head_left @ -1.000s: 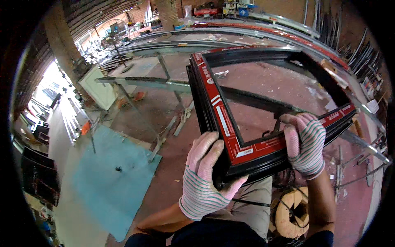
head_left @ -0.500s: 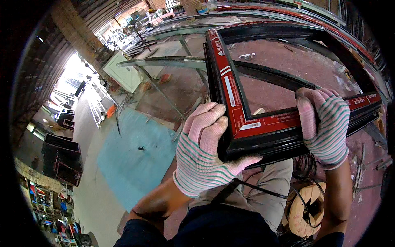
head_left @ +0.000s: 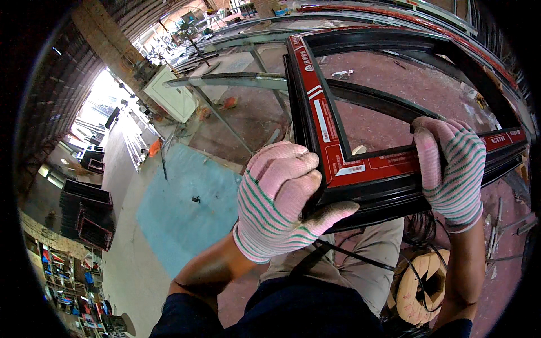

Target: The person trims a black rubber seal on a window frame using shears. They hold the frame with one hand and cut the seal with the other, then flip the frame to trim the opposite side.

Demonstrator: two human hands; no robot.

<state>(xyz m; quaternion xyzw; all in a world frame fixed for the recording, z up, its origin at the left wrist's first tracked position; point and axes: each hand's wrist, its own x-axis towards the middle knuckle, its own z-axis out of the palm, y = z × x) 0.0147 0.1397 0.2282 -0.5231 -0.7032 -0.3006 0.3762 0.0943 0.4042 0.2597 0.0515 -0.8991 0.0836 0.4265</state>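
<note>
In front of me is a black rectangular frame [head_left: 372, 200], tilted, its upper face covered with red printed film along the near and left sides. My left hand [head_left: 282, 197], in a pink and green striped glove, grips the near left corner, with fingers curled over the left side and the thumb along the near side. The near side also sits in my gloved right hand [head_left: 451, 169], whose fingers hook over the inner edge. The palm sides of both hands are hidden. Beyond, the frame overlaps metal rails [head_left: 242, 81].
A wooden spool [head_left: 420, 281] with black strapping stands by my legs at the lower right. Left of me a blue-green sheet [head_left: 186, 208] lies on the floor. Black frames [head_left: 87, 211] stack farther left, above a shelf of small goods [head_left: 67, 281]. A pale cabinet [head_left: 172, 96] stands beyond.
My view has shifted slightly, and the frame and both hands appear a little farther right. My left hand has turned somewhat around the corner; both hands keep their grip.
</note>
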